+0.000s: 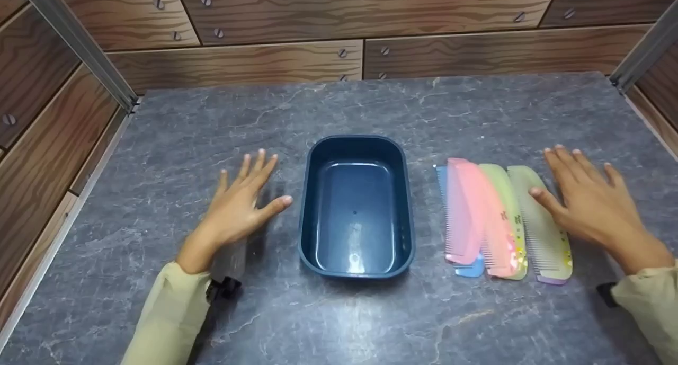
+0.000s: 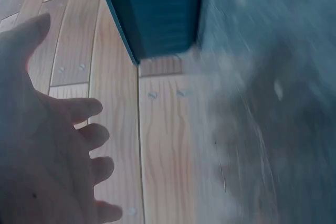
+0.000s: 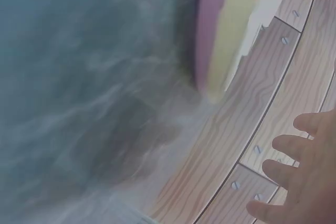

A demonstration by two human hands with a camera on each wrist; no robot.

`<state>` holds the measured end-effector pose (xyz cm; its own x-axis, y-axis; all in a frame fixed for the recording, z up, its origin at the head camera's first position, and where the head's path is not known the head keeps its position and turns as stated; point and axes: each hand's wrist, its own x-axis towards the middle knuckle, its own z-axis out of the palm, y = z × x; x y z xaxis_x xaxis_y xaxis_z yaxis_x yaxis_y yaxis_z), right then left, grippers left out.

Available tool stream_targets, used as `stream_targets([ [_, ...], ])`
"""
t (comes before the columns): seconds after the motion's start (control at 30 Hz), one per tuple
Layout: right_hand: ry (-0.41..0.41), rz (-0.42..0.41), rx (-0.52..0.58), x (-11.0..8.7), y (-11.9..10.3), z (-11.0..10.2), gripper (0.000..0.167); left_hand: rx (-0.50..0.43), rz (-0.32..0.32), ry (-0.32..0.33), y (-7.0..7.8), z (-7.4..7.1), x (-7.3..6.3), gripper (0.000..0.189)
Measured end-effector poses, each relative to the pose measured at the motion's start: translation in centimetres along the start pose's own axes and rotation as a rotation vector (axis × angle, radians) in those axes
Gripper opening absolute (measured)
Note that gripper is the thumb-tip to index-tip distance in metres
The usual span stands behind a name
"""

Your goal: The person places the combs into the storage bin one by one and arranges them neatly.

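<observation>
A dark blue rectangular tub (image 1: 355, 211) with rounded corners stands mid-table with nothing in it. My left hand (image 1: 238, 203) is spread to the left of the tub, thumb pointing at its wall, holding nothing. Right of the tub lies a row of overlapping combs: pink (image 1: 466, 211), light green and blue (image 1: 469, 266) among them, some with printed decoration. A pale green comb (image 1: 540, 222) with a purple edge under it lies at the right end. Beside that one, my right hand (image 1: 593, 206) has its fingers extended, thumb close over the comb's edge. The right wrist view shows purple and yellow comb edges (image 3: 226, 35).
The tabletop (image 1: 328, 322) is dark grey with a marble pattern. Wood-print panels (image 1: 275, 15) rise behind it and along both sides. Metal posts (image 1: 79, 42) stand at the back corners.
</observation>
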<state>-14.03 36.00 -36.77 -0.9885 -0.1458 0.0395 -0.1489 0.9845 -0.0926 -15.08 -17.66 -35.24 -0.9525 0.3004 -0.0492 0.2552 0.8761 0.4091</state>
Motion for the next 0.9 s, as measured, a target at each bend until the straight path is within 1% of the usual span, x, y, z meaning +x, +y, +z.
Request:
stream_targets([
  [0.13,-0.009,-0.032,-0.002,0.9,-0.8,-0.6,0.076,-0.125,0.044,-0.056,0.7,-0.1,0.8,0.085],
  [0.23,-0.022,-0.048,0.018,1.7,-1.5,-1.3,0.075,-0.217,0.055,-0.096,0.9,-0.1,1.2,0.09],
  [0.37,-0.091,-0.065,0.054,2.6,-2.6,-2.2,0.075,-0.35,0.052,-0.15,0.7,-0.1,1.4,0.097],
  [0.47,-0.133,-0.083,0.056,3.2,-3.3,-2.6,0.075,-0.445,0.06,-0.182,0.4,0.1,1.5,0.1],
  [0.63,-0.186,-0.116,0.092,4.1,-4.0,-2.9,0.077,-0.588,0.072,-0.227,0.1,0.5,1.7,0.096],
  [0.73,-0.237,-0.148,0.152,4.6,-4.3,-2.7,0.079,-0.608,0.076,-0.253,0.1,0.7,1.9,0.089],
  [0.9,-0.292,-0.174,0.257,5.5,-4.7,-2.3,0.083,-0.59,0.074,-0.275,0.1,1.0,2.0,0.085],
])
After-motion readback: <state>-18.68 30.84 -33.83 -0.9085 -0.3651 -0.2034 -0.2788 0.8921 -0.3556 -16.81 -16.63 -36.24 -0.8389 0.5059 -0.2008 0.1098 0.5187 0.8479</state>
